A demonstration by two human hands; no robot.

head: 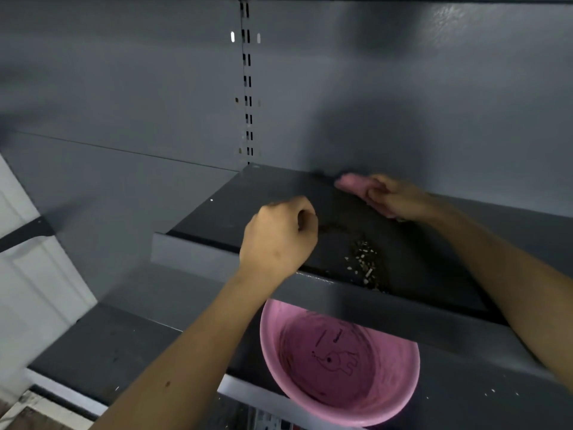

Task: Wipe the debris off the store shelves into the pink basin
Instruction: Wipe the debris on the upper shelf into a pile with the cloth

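A dark grey shelf [248,209] runs across the middle of the view, with a patch of pale and brown debris [364,263] near its front edge. My right hand [397,197] holds a pink cloth [352,183] against the shelf at the back, near the rear wall. My left hand [279,237] hovers as a curled fist over the shelf's front edge, left of the debris; nothing shows in it. The pink basin [400,395] sits on the lower shelf, directly below the debris, with dark specks inside.
The grey back panel [124,88] and a slotted upright [247,88] rise behind the shelf. The lower shelf [108,352] extends left of the basin. A white wall [31,290] stands at the far left.
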